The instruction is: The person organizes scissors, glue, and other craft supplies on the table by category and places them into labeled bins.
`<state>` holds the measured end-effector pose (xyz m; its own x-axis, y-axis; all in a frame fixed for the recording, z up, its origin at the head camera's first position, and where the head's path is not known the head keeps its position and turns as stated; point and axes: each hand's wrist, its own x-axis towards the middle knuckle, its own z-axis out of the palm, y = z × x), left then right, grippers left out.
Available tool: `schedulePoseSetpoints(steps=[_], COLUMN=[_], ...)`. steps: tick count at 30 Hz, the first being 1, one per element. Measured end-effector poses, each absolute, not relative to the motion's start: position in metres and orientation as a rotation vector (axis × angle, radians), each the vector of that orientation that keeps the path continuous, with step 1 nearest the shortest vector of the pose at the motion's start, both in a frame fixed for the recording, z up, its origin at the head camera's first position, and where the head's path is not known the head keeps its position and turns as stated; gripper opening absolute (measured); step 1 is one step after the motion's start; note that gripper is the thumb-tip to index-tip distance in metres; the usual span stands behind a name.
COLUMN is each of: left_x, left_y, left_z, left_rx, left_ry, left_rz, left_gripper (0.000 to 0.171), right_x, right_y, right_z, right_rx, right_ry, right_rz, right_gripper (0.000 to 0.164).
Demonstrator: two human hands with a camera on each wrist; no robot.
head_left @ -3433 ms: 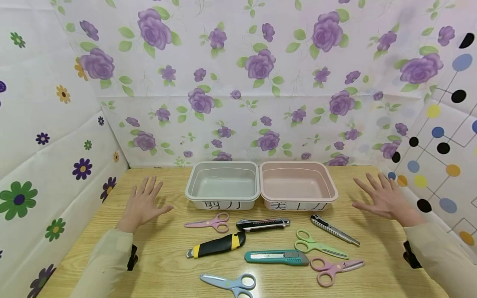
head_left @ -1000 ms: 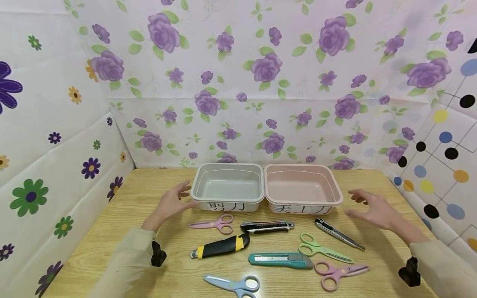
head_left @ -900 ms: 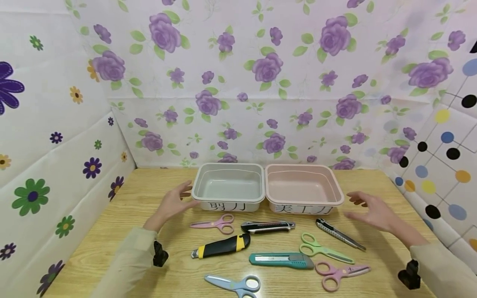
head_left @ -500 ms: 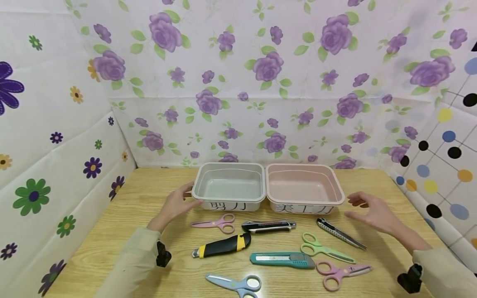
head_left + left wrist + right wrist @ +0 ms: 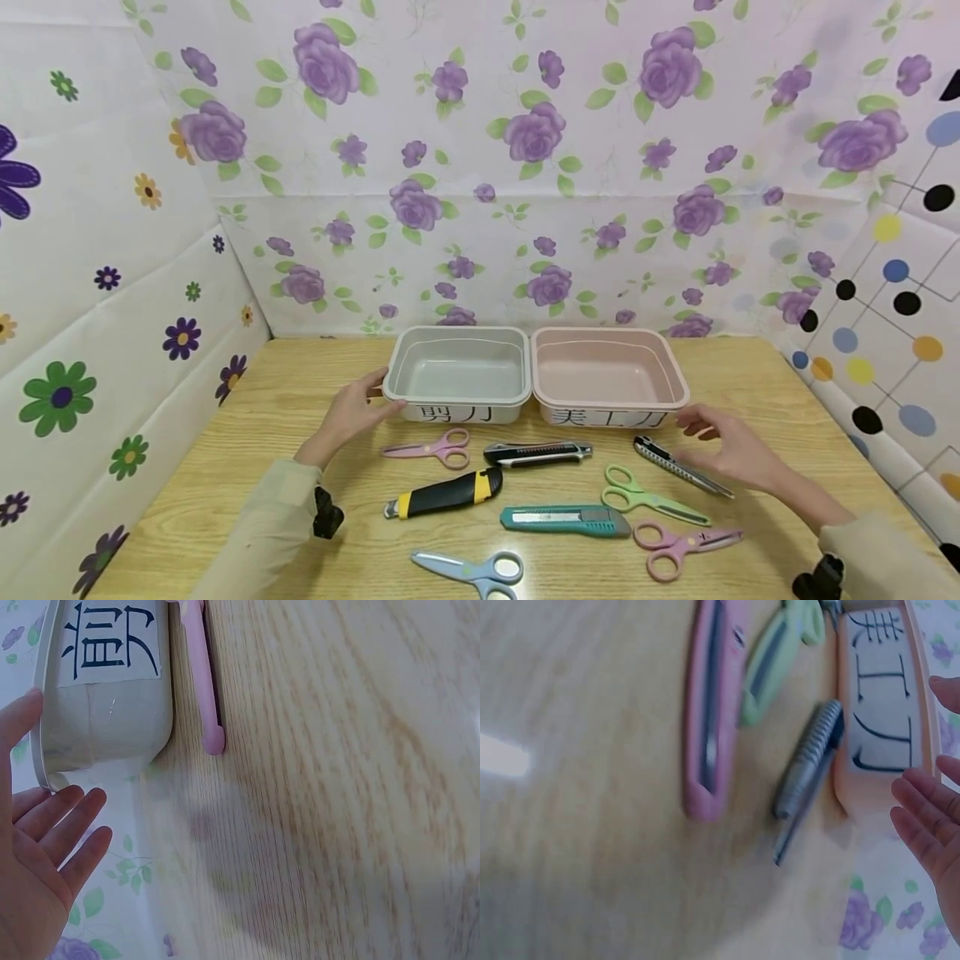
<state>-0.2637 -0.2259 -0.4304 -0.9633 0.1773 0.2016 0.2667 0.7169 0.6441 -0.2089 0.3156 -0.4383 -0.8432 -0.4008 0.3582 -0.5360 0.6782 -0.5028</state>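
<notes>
My left hand [image 5: 352,418] is at the left end of the grey bin [image 5: 452,412], thumb and fingertips right at its rim. In the left wrist view its fingers [image 5: 64,825] are relaxed beside the bin's corner. My right hand [image 5: 731,450], fingers loosely bent with nothing between them, is near the pink bin's [image 5: 546,410] front right corner. It hovers by a slim silver-and-black utility knife [image 5: 678,467]. The right wrist view shows its fingers [image 5: 930,814] overlapping the pink bin's end. Both bins carry printed labels on their fronts.
Pink scissors [image 5: 431,450], a black-and-white utility knife [image 5: 538,453], a yellow-and-black utility knife [image 5: 446,495], a teal utility knife [image 5: 564,520], green scissors [image 5: 652,500], more pink scissors [image 5: 678,547] and blue scissors [image 5: 468,570] lie on the wooden table [image 5: 247,467]. Patterned cloth walls surround it.
Both hands, earlier spread wide apart, have come inward. The left has reached the grey bin's end; in the last half second the right has moved left toward the pink bin's corner.
</notes>
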Motion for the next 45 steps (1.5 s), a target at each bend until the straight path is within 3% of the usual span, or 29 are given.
schedulePoseSetpoints(steps=[15, 28, 45], left_x=[-0.261, -0.260, -0.262], left_y=[-0.225, -0.226, -0.226], left_z=[-0.427, -0.425, -0.427], left_rx=[-0.343, -0.342, -0.359], left_ry=[-2.818, -2.825, -2.805], left_rz=[-1.051, -1.021, -1.030], left_gripper=[0.073, 0.072, 0.072], right_x=[-0.184, -0.177, -0.176], right_y=[0.297, 0.299, 0.298], right_z=[-0.463, -0.482, -0.486], right_rx=[0.815, 1.003, 1.022], right_ry=[-2.737, -2.623, -2.723], right_rz=[1.088, 1.125, 1.072], right_gripper=[0.036, 0.032, 0.025])
